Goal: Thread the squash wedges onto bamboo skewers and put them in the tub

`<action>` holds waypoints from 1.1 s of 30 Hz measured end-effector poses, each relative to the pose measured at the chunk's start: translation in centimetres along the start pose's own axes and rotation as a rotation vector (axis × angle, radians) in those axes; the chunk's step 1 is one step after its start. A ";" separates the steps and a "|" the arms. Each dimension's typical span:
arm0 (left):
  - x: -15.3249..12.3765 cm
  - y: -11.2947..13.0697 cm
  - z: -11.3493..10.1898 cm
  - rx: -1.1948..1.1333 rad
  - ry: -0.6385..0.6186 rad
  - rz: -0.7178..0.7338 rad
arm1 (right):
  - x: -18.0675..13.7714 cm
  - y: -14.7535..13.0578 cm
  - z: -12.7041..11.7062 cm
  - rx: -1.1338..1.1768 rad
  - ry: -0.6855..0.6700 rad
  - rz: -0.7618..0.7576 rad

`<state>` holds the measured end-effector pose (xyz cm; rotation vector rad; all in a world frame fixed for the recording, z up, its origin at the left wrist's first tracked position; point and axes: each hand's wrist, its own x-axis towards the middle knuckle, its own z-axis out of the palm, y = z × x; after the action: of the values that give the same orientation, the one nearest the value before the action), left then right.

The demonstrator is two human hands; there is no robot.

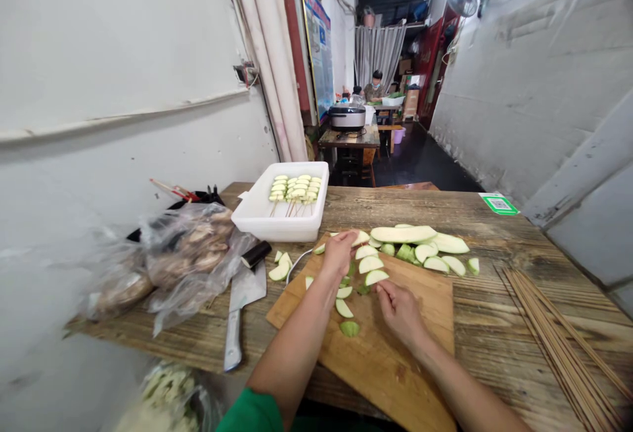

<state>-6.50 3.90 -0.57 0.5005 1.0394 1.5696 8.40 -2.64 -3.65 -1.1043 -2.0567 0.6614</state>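
My left hand (340, 254) pinches the topmost zucchini slice (361, 239), pale with a green rim. Below it, more half-moon slices (370, 264) hang in a row, as on a skewer. At the row's lower end, my right hand (395, 307) is closed in a pinch, apparently on the skewer, whose stick hardly shows. Both hands are over the wooden cutting board (395, 379). Loose slices (344, 308) and a green end piece (349, 329) lie on the board under my left forearm. Long peeled zucchini pieces (403, 235) and further slices lie at its far edge.
A white tub (277, 227) with finished skewers (295, 188) stands at the back. Left are a cleaver (247, 290), a black cylindrical piece (256, 255) and bagged mushrooms (198, 247). Bare bamboo skewers (548, 333) lie right. A person (374, 89) sits far off.
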 end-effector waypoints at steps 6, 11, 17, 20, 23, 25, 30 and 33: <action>0.0 -0.1 -0.1 -0.006 -0.019 -0.022 | 0.0 0.1 0.2 0.018 0.014 0.008; 0.5 -0.1 -0.3 -0.094 -0.029 -0.107 | 0.2 0.0 -0.1 0.012 0.049 0.010; 0.5 0.0 -0.2 -0.105 -0.062 -0.112 | 0.3 -0.1 -0.1 -0.009 0.050 -0.021; 0.4 -0.1 -0.1 -0.107 -0.070 -0.122 | 0.1 -0.1 0.1 -0.018 0.059 -0.017; 0.4 -0.2 -0.1 -0.102 -0.069 -0.121 | 0.0 0.0 0.2 -0.022 0.061 -0.005; 0.4 -0.4 -0.1 -0.093 -0.058 -0.126 | -0.1 0.1 0.2 -0.029 0.061 0.002; 0.1 -0.6 0.1 -0.078 -0.031 -0.117 | 0.1 0.2 0.0 -0.041 0.080 0.004; -0.4 -0.3 0.5 -0.110 -0.107 -0.093 | 0.3 0.3 0.0 -0.053 0.108 0.044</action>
<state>-5.89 3.68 -0.45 0.4492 0.8782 1.4920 8.46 -2.18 -3.76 -1.1925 -1.9726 0.5588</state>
